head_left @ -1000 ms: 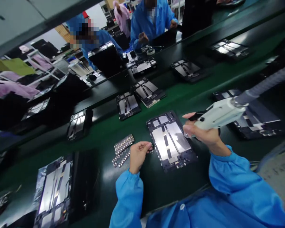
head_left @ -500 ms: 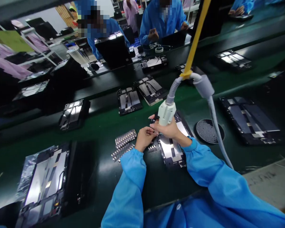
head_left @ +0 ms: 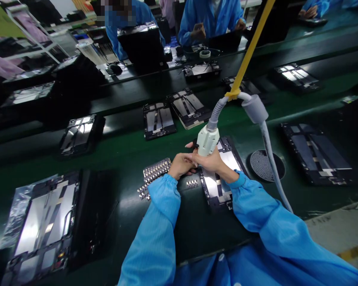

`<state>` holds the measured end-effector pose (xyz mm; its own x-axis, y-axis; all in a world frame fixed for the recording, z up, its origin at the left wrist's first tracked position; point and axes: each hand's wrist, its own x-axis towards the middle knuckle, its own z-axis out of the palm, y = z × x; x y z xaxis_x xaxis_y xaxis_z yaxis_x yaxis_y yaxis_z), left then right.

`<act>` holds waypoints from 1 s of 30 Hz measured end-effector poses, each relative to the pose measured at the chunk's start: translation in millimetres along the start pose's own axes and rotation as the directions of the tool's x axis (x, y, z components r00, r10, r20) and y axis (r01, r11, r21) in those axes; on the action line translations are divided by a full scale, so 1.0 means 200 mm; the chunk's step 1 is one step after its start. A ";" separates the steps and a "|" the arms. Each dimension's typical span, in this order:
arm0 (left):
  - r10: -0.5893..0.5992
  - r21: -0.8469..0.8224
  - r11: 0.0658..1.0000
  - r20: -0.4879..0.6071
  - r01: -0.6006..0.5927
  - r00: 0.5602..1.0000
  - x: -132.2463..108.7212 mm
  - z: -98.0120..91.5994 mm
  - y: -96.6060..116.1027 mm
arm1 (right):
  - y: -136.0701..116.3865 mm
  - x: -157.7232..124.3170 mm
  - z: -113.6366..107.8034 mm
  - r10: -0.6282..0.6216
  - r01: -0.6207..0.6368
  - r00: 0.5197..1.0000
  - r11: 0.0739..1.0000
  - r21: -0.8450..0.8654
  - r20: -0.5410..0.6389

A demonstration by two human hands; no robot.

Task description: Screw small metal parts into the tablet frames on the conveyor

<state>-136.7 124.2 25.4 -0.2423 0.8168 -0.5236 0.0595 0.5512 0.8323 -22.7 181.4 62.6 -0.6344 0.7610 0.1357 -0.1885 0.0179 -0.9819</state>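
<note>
Here, I am wrapping my right hand (head_left: 212, 162) tight around the pale electric screwdriver (head_left: 208, 140), holding it upright over the upper left corner of the open tablet chassis (head_left: 214, 186) lying on the green belt (head_left: 125, 153), with both blue-sleeved forearms reaching forward and converging. My left hand (head_left: 180, 165) is curling in against the tool's tip, just beside the strips of small parts (head_left: 155, 170), fingers bunched together. The bit, the spot it is meeting and whatever those fingers may be pinching are hiding behind my knuckles, so I cannot tell whether that hand is gripping anything.
</note>
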 end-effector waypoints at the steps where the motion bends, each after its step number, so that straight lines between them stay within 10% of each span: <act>1: 0.005 0.009 1.000 0.000 -0.005 1.000 0.00 0.00 0.00 | 0.00 0.00 0.00 0.007 -0.007 1.000 1.000 -0.004 0.005; 10: 0.173 0.243 0.957 -0.045 -0.157 0.984 -0.15 -0.06 0.00 | 0.06 -0.04 0.01 -0.013 0.019 0.999 0.987 -0.161 0.041; 19: 0.342 0.593 0.791 -0.227 -0.149 0.912 -0.41 0.00 -0.27 | -0.01 -0.04 0.03 -0.168 0.158 0.986 0.950 -0.268 -0.012; 26: 0.151 0.350 0.929 -0.070 -0.118 0.986 -0.33 -0.06 -0.21 | -0.29 -0.28 -0.53 -0.102 0.095 0.978 0.994 -0.047 -0.182; 30: 0.294 0.519 0.829 -0.084 -0.210 0.952 -0.32 -0.06 -0.20 | -0.22 -0.40 -0.81 -0.087 0.081 0.907 0.996 -0.031 -0.413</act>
<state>-136.1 47.6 28.6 -0.2946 0.9255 -0.2382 0.6025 0.3733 0.7054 158.3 225.3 74.0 -0.2491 0.9562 0.1535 -0.2157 0.0998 -0.9713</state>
